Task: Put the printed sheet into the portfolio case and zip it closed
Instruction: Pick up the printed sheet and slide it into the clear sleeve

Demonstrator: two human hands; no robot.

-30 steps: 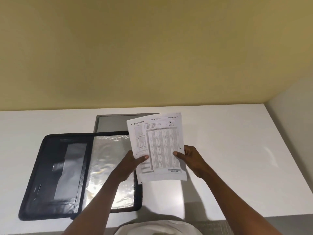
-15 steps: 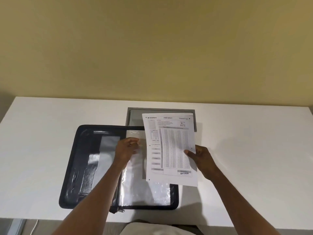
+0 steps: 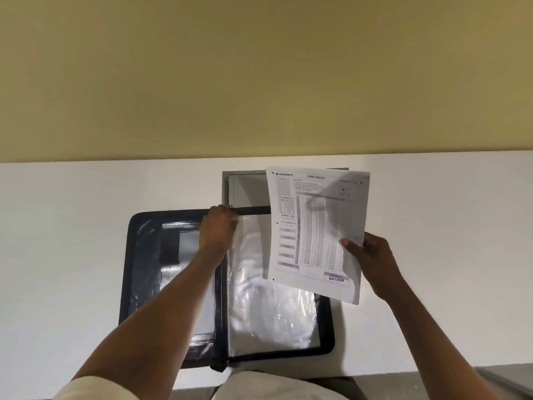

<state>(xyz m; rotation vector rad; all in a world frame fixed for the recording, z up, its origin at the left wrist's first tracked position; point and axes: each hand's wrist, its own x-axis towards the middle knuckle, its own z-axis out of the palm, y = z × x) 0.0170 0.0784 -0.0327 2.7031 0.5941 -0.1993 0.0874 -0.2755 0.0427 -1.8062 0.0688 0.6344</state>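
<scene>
A black zip portfolio case [image 3: 144,255] lies open flat on the white table, its right half filled with clear plastic sleeves [image 3: 268,310]. My left hand [image 3: 217,229] rests at the top edge of the sleeves near the spine, fingers pinched on the top of a sleeve. My right hand [image 3: 372,261] holds the printed sheet [image 3: 314,232] by its right edge, raised and tilted above the case's right half. The sheet hides the upper right part of the case.
A grey rectangular recess [image 3: 245,186] sits in the table [image 3: 72,226] just behind the case, partly covered by the sheet. A yellow wall [image 3: 259,76] rises behind the table. The table's front edge runs close to my body.
My left hand has let go of the sheet and moved up to the top of the plastic sleeves. The right hand alone keeps the sheet, now over the case's right side.
</scene>
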